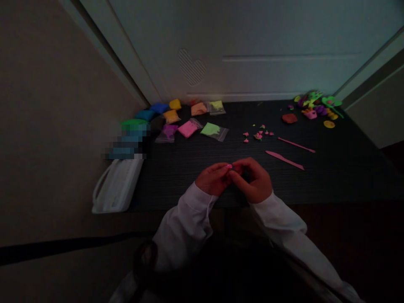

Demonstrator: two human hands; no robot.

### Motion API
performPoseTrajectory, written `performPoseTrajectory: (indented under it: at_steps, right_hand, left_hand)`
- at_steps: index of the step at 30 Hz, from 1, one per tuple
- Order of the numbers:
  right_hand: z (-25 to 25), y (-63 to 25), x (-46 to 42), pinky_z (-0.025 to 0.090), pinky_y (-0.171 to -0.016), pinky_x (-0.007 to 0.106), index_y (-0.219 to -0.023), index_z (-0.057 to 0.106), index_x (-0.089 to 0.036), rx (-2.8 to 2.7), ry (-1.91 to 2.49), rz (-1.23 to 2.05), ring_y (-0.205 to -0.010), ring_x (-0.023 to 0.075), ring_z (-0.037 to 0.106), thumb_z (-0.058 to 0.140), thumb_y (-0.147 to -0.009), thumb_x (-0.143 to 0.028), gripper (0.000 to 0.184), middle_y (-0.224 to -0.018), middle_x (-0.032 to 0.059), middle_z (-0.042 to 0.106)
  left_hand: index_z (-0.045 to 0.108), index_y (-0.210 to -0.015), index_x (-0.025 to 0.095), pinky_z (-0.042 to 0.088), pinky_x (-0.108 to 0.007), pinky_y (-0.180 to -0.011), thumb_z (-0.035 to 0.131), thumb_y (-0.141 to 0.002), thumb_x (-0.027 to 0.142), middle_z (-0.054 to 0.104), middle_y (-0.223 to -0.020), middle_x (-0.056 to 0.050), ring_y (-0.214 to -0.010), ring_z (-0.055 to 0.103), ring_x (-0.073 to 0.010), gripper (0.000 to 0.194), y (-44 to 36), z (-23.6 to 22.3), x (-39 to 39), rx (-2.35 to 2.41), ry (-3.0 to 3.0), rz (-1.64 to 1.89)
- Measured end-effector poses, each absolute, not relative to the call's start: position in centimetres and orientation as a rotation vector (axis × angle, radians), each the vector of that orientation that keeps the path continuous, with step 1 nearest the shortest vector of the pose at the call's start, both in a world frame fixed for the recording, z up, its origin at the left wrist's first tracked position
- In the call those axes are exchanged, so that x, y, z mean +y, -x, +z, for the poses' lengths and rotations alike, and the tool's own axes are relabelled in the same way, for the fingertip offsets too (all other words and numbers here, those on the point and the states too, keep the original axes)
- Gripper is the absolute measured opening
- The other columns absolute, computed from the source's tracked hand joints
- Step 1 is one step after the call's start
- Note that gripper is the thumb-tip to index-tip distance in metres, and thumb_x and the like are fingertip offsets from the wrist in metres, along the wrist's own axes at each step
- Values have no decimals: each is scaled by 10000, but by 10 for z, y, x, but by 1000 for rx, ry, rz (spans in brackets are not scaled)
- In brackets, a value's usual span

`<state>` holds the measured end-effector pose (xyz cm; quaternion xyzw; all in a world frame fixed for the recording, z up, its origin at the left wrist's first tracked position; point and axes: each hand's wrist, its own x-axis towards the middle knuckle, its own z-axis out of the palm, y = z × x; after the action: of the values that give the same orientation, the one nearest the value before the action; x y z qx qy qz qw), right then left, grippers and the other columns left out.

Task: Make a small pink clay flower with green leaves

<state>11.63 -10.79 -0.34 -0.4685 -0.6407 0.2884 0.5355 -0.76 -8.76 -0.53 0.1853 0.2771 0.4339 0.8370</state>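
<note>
Near the front of the dark table, my left hand (pixel 213 178) pinches a small pink clay piece (pixel 229 166) between thumb and fingers. My right hand (pixel 254 180) meets it from the other side, its thumb and fingertips closed at the piece's edge. Beyond my hands lie several tiny pink and green clay bits (pixel 258 136). A pink modelling knife (pixel 285 160) and a thin pink modelling stick (pixel 296 144) rest to the right of them. The picture is dark, so fine detail on the held piece is hard to make out.
Bags of coloured clay, such as a pink one (pixel 189 128) and a light green one (pixel 212 129), line the table's back left. A white plastic case (pixel 121 185) stands at the left edge. Finished clay flowers (pixel 317 105) cluster back right, near a reddish-brown lump (pixel 289 118).
</note>
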Motion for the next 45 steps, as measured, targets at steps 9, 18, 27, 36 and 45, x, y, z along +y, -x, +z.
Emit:
performPoseTrajectory:
  at_steps: [9,18,27,36,45]
  right_hand:
    - [-4,-117,-108,405,-589,246,-835,544,-184,-1536,1121,715,-609,91,483,532,-692,-199,145,-660,-18,511]
    - [-2,-116,-108,408,-585,244,-821,550,-200,-1522,1123,702,-620,97,491,533,-692,-190,131,-673,-12,521]
    - [-4,-116,-106,414,-582,242,-807,550,-192,-1462,1119,800,-618,95,498,541,-687,-196,120,-680,-9,525]
    - [-3,-114,-106,415,-573,237,-782,557,-189,-1444,1114,807,-603,91,501,553,-677,-197,105,-670,-13,536]
    - [-3,-115,-106,415,-568,239,-779,551,-191,-1446,1117,796,-600,92,500,549,-680,-199,100,-669,-13,539]
  left_hand:
    - [601,-675,126,424,-216,-639,639,-571,150,589,-632,-14,-652,554,-94,113,8,-5,-87,611,-425,891]
    - [605,-695,137,419,-213,-626,628,-579,159,602,-657,-15,-651,557,-92,120,9,-9,-86,607,-428,880]
    - [581,-685,136,407,-205,-585,616,-597,164,549,-587,8,-590,527,-73,98,8,-7,-85,603,-431,867]
    - [585,-668,135,397,-177,-517,638,-573,184,547,-534,17,-525,515,-60,120,7,-7,-86,588,-413,883]
    - [587,-627,137,382,-150,-464,688,-507,215,536,-498,27,-478,495,-46,175,5,-3,-86,641,-420,893]
